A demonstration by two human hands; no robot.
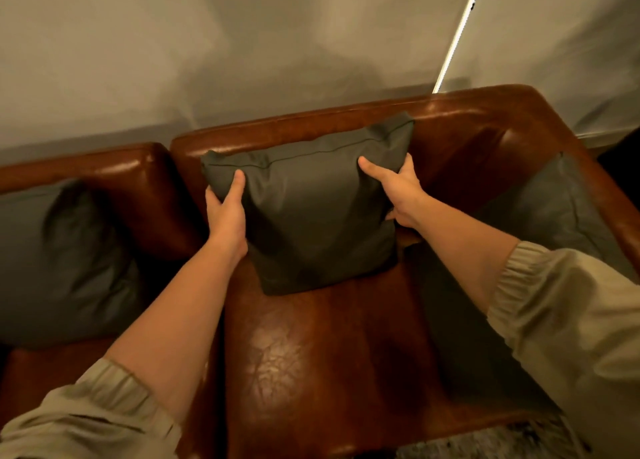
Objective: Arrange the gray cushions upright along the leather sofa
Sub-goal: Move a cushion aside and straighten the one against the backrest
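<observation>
A gray cushion (311, 209) stands upright on the seat of the brown leather sofa (311, 354), leaning against the backrest. My left hand (227, 213) grips its left edge, thumb on the front face. On the cushion's right edge my right hand (398, 190) holds it the same way. A second gray cushion (62, 264) leans upright against the backrest on the left seat. A third gray cushion (554, 209) rests against the right armrest.
The sofa's backrest (311, 126) runs along a pale wall or curtain (242, 43). A bright strip of light (457, 36) shows at the upper right. A patterned rug (485, 441) lies on the floor at the bottom right.
</observation>
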